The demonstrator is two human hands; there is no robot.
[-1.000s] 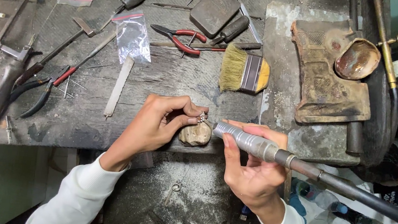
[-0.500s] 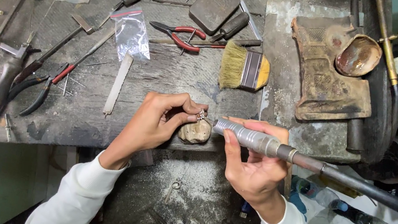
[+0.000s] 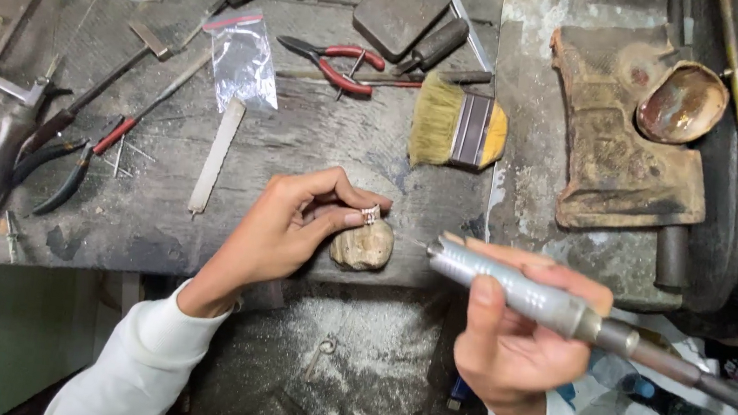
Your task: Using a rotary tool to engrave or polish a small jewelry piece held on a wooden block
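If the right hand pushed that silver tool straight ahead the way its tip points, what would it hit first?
Probably the small silvery ring pinched in the left hand, just above the rounded bench peg; the right hand aims its tool there, though depth is uncertain.

Worn, scarred wooden workbench (image 3: 302,143). Along far edge: red-handled pliers (image 3: 331,60), bristle brush (image 3: 455,132), plastic bag (image 3: 242,60). At left edge: saw frame (image 3: 7,97); centrally, flat file (image 3: 216,156).
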